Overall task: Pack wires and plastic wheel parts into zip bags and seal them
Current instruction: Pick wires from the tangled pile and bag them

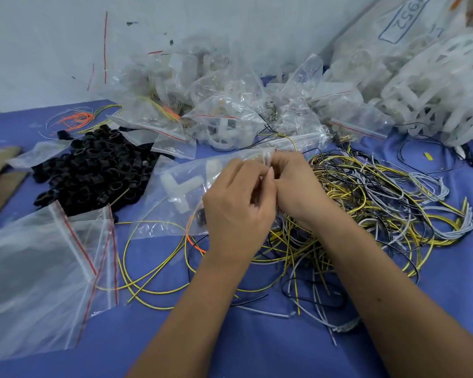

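Both hands meet at the mouth of a clear zip bag (180,197) held just above the blue counter (257,350) — the left hand (238,211) and right hand (295,186) each pinch its top edge. Inside lie white plastic wheel parts (179,188). A tangle of loose wires (366,208) sprawls to the right, black rings (93,173) to the left.

A blue table (257,350) carries a tangle of yellow, black and white wires (372,203) at the right. A heap of black rings (93,170) lies left, empty zip bags (38,268) beside it, filled bags (216,105) behind.
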Motion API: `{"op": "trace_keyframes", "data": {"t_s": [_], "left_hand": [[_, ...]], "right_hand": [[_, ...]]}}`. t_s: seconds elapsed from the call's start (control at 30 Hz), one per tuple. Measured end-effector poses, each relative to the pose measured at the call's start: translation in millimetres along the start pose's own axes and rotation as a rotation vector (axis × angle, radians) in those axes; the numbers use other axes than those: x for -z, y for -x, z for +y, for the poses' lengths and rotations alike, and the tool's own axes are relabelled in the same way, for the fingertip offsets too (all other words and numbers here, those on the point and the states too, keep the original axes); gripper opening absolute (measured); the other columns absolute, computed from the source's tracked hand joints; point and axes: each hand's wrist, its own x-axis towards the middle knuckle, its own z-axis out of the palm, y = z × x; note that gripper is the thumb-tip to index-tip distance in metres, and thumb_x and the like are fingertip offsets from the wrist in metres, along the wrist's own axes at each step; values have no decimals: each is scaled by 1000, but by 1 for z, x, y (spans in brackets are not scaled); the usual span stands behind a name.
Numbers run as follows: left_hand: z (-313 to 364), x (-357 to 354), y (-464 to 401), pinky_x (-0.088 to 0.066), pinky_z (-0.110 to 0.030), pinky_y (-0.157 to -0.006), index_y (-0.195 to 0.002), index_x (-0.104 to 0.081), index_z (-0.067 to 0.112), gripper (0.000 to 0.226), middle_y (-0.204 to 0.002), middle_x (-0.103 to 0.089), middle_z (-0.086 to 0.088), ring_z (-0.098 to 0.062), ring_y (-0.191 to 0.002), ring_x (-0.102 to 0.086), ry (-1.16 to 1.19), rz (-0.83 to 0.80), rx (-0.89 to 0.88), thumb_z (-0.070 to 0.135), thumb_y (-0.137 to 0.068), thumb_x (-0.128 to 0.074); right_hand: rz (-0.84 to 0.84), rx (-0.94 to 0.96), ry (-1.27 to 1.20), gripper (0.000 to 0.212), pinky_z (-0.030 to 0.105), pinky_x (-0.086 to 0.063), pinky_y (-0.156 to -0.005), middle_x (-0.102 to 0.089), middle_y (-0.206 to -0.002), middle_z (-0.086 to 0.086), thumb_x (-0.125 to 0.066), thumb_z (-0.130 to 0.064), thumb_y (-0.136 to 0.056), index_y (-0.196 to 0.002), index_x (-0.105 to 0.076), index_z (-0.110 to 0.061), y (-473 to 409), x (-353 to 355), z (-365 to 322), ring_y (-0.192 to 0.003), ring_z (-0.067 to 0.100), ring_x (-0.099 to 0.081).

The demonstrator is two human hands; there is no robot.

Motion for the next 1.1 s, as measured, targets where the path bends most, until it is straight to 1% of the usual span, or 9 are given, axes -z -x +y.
{"op": "trace_keyframes", "data": {"t_s": [0.1, 0.2, 0.27, 0.33, 0.47, 0.57, 0.83, 0.93, 1.1], "left_hand": [[8, 0, 1, -30, -5, -69, -76, -68, 4, 13, -73, -58, -1, -1, -71, -35, 47, 24, -37, 2, -88, -73], [12, 0, 2, -31, -4, -72, -76, -67, 2, 13, -73, -60, -3, -1, -72, -37, 79, 45, -56, -1, -86, -75], [12, 1, 1, -31, -6, -72, -76, -67, 2, 13, -72, -59, -3, -4, -71, -39, 81, 64, -65, -1, -86, -74], [12, 2, 2, -31, -8, -70, -76, -66, 4, 13, -71, -56, -2, -3, -72, -36, 60, 85, -71, 2, -87, -72], [6, 0, 1, -36, -22, -63, -78, -63, 9, 14, -71, -55, 2, -14, -66, -46, 39, 75, 7, 13, -90, -67], [-7, -4, 1, -44, -34, -60, -78, -61, 12, 14, -68, -57, 5, -17, -63, -51, 58, 23, 150, 16, -90, -66], [-40, -16, 0, -52, -46, -71, -77, -60, 18, 15, -67, -62, 5, -23, -71, -62, -111, -340, 510, 21, -90, -68], [-32, -15, -2, -51, -45, -69, -78, -61, 18, 15, -68, -63, 4, -23, -71, -61, -115, -351, 433, 21, -91, -67], [-10, -20, 1, -40, -35, -65, -84, -58, 18, 12, -71, -57, 7, -17, -69, -52, -42, -408, 201, 19, -91, -68]], "right_hand": [[-50, 39, 0, 19, 28, -38, -53, -47, -59, 0, -49, -9, -78, -60, -53, -13, 5, -7, -8, -60, 13, -43], [-47, 12, -143, 27, 23, -38, -48, -33, -59, 9, -33, 0, -95, -71, -43, -3, 9, -15, -10, -54, 16, -36], [-236, -62, -355, 18, 49, -51, -63, -47, -70, 35, -35, 17, -94, -81, -47, 17, 11, -18, -8, -66, 40, -54], [-337, -62, -336, 16, 73, -42, -77, -54, -90, 44, -35, 27, -89, -98, -49, 28, 14, -17, -5, -85, 57, -56], [-257, -42, -226, 20, 48, -46, -52, -55, -71, 16, -40, 20, -87, -81, -57, 13, 10, -12, -4, -67, 29, -50], [-108, -45, -197, 27, 22, -52, -57, -69, -67, 4, -50, 18, -89, -76, -67, 1, 3, -7, -2, -63, 11, -64], [408, 14, 308, 13, 40, -62, -64, -74, -79, 1, -61, -10, -95, -99, -73, -14, -17, 25, 5, -63, 19, -72], [424, 36, 564, 14, 37, -58, -82, -75, -87, -4, -66, -16, -92, -101, -77, -17, -28, 38, 6, -75, 11, -67], [383, 50, 673, 13, 36, -59, -81, -75, -86, -3, -67, -16, -91, -98, -78, -16, -26, 42, 9, -76, 12, -67]]}}
